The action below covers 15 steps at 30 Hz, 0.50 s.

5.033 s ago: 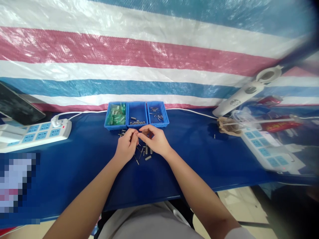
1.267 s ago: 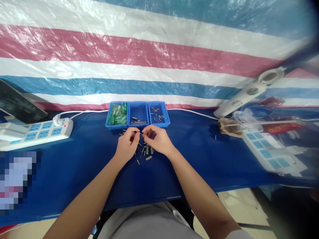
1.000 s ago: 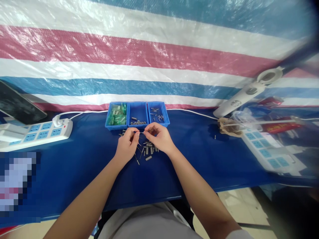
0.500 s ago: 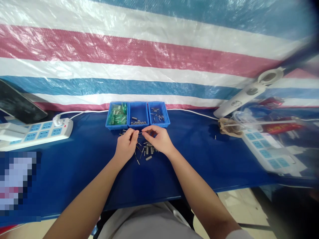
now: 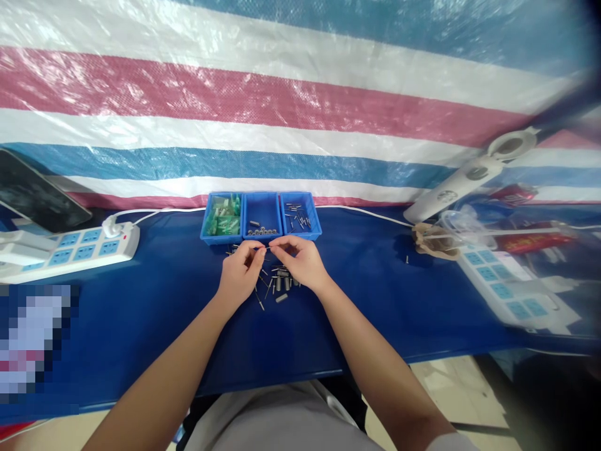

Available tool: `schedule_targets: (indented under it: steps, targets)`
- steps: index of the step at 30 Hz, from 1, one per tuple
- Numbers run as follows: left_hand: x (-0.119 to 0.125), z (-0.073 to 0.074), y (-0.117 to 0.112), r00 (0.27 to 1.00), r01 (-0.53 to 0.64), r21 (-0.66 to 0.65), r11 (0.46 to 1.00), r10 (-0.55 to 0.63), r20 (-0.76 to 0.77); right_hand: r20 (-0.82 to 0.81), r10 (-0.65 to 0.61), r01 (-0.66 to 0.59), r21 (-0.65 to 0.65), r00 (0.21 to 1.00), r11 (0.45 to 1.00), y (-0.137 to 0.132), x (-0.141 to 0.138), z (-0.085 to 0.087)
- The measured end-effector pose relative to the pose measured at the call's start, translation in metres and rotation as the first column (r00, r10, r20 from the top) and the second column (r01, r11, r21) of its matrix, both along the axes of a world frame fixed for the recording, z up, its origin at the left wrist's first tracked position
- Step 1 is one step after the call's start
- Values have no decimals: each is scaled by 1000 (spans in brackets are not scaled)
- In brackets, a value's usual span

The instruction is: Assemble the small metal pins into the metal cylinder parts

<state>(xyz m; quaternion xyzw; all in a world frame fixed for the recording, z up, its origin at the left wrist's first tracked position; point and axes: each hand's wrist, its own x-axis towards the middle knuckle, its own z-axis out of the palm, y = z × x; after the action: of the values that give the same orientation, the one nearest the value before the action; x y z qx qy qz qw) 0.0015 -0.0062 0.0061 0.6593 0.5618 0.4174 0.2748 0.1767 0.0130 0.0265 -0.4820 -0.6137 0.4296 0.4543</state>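
Observation:
My left hand (image 5: 240,274) and my right hand (image 5: 297,261) meet over the blue table, fingertips pinched together on a thin metal pin (image 5: 264,248) held between them. Under and between the hands lies a scatter of small metal pins and grey sleeves (image 5: 278,283). Just beyond the hands stand three small blue trays: the left tray (image 5: 222,216) with green parts, the middle tray (image 5: 261,219) with small dark rings, the right tray (image 5: 300,217) with metal pins.
A white power strip (image 5: 70,247) with a cable lies at the left, a dark tablet (image 5: 35,200) behind it. Another power strip (image 5: 507,285), a white lamp arm (image 5: 464,178) and a brown clutter pile (image 5: 434,239) sit at the right. A striped tarp hangs behind.
Both hands stayed over the pile with only small finger movements. The right hand's fingertips closed in on the pin held at the left hand.

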Motion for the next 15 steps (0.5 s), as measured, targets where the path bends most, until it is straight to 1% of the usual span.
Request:
schedule_targets:
  steps: [3,8,15]
  targets:
    - [1,-1,0,999,20,18,1000,-19,-33,9,11,-11,-6,1000,1000,0,1,0]
    - [-2,-2,1,997,-11,31,999,14,-81,18,36,-36,-4,999,999,-2,0,-1]
    - [-2,-1,1,999,-35,7,999,35,-38,-13,50,-50,-12,999,999,-2,-3,-3]
